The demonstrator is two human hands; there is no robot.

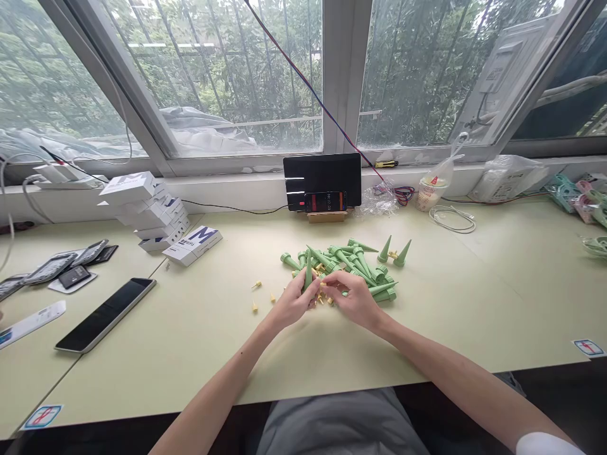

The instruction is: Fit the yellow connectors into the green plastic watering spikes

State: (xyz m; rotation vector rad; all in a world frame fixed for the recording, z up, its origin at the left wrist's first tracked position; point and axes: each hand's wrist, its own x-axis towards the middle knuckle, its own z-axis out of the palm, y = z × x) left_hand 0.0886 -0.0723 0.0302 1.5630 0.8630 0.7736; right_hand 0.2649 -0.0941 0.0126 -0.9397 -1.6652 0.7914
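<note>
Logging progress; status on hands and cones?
Left hand grips green cone. Right hand close beside, near yellow pieces. More green cones beyond. Nothing seen blocking either hand.

On the left side of the frame, a stack of white boxes (154, 205) stands on the desk (474, 291), and a single white box (193, 245) lies just beside it. Lower, toward the left edge, a large dark phone (107, 315) is lying flat. In the centre, below the window (246, 69), a black screen (322, 174) stands upright, with a smaller phone (326, 201) in front of it. Right of centre there are a cup (429, 194) in a plastic bag (443, 167), and a looped white cable (455, 231) near it.
</note>
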